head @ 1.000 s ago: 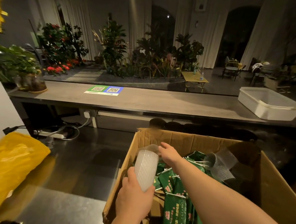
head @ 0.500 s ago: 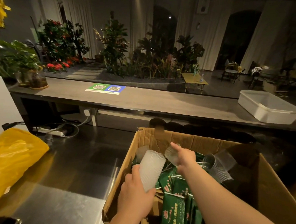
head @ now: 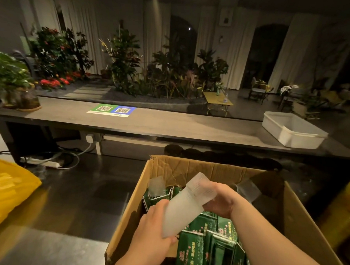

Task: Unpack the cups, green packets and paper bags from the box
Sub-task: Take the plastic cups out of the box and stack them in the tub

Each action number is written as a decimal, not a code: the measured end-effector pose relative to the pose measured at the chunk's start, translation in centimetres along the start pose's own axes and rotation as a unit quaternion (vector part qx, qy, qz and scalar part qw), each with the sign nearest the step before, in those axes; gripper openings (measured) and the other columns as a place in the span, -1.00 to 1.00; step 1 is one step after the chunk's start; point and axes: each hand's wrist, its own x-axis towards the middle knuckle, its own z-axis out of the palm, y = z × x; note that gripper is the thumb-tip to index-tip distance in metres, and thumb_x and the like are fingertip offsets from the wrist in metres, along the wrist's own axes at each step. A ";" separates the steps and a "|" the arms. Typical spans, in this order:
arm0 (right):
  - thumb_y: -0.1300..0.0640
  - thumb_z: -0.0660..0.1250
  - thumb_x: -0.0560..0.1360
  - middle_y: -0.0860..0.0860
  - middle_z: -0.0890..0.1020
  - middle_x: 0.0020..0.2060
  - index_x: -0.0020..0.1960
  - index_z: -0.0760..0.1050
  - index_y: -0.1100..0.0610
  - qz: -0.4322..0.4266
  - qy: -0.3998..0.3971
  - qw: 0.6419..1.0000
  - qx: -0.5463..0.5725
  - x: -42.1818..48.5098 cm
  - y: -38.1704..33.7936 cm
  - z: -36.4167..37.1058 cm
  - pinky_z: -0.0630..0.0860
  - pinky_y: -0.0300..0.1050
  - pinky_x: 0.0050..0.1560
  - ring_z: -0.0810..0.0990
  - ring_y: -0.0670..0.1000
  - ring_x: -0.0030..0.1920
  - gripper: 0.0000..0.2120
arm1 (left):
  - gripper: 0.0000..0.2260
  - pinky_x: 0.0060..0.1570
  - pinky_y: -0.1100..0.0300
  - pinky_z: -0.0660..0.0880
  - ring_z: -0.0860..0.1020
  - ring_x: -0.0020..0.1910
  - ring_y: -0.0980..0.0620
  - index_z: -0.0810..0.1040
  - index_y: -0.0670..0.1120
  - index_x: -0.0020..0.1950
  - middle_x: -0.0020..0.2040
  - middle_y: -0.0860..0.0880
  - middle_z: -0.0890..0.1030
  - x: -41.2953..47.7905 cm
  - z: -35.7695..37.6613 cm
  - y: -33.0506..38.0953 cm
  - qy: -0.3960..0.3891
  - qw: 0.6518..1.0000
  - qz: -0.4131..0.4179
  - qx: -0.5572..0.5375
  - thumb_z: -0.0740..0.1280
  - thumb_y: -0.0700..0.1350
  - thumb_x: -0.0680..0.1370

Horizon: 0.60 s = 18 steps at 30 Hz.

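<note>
Two hands are on one stack (head: 186, 204) of frosted cups, held in the air over the open box (head: 192, 168). My left hand (head: 153, 230) wraps the near, lower end, fingers curled round it. My right hand (head: 220, 201) closes on the far, upper end, where the top cup looks only partly seated on the rest. The stack's long axis runs slantwise, from low and near on my left to high and far on my right, so it lies between the hands with neither one reaching. The worktop (head: 72, 208) stretches away to the left of the box, on the left hand's side. I judge that hand the nearer one to carry the stack out and stand it there, once the right has pushed the top cup home. Below, the packets (head: 204, 248) stand packed upright in the near part of the box. One more frosted cup (head: 157, 185) stands at the far left corner, just beyond the left hand, and some clear cups (head: 248, 189) lie toward the far right, beyond the right wrist. No paper bags show from here. A yellow bag (head: 9, 191) sits at the worktop's left edge, well apart.
</note>
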 end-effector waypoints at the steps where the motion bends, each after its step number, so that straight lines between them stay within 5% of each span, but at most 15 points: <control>1: 0.21 0.39 0.56 0.24 0.69 0.14 0.18 0.68 0.24 -0.012 -0.013 1.000 -0.012 -0.1 0.0 0.1 0.57 0.15 0.18 0.65 0.24 0.15 -0.77 | -0.21 0.39 -0.02 0.42 0.32 0.27 0.15 0.05 0.33 0.46 0.30 0.31 0.21 0.0 0.0 0.1 -0.003 1.000 0.001 -0.006 0.54 0.01 0.49; 4: 0.32 0.37 0.57 0.21 0.72 0.01 0.00 0.74 0.25 -0.037 -0.002 0.998 -0.054 0.2 -0.1 0.0 0.58 0.10 0.09 0.67 0.18 -0.01 -0.84 | -0.21 0.39 0.01 0.43 0.33 0.28 0.15 0.04 0.34 0.46 0.25 0.33 0.18 0.0 -0.1 0.1 0.004 1.000 0.005 -0.021 0.54 0.02 0.49; 8: 0.31 0.42 0.54 0.18 0.74 -0.05 0.00 0.72 0.29 -0.030 0.006 0.989 -0.142 0.8 -0.1 -0.1 0.63 0.05 0.09 0.70 0.13 -0.04 -0.89 | -0.24 0.37 0.04 0.42 0.32 0.28 0.14 0.06 0.31 0.46 0.25 0.30 0.19 0.0 -0.2 -0.2 0.005 1.000 0.013 -0.016 0.52 0.01 0.50; 14: 0.20 0.51 0.51 0.18 0.74 -0.09 -0.10 0.73 0.21 -0.051 0.048 0.909 -0.411 1.9 -1.7 0.3 0.71 -0.02 -0.08 0.73 0.03 -0.14 -0.93 | -0.27 0.32 0.07 0.45 0.35 0.26 0.13 0.08 0.31 0.44 0.26 0.29 0.22 0.4 -0.2 -0.7 -0.006 1.000 0.001 -0.010 0.52 0.02 0.50; 18: 0.21 0.49 0.52 0.06 0.75 -0.10 -0.11 0.76 0.07 -0.031 0.033 0.908 -0.417 2.0 -2.6 0.1 0.67 -0.16 -0.18 0.75 0.01 -0.12 -0.91 | -0.28 0.30 0.09 0.46 0.34 0.26 0.13 0.07 0.34 0.41 0.29 0.28 0.23 0.4 -0.1 -0.8 -0.007 1.000 0.013 0.002 0.51 0.03 0.50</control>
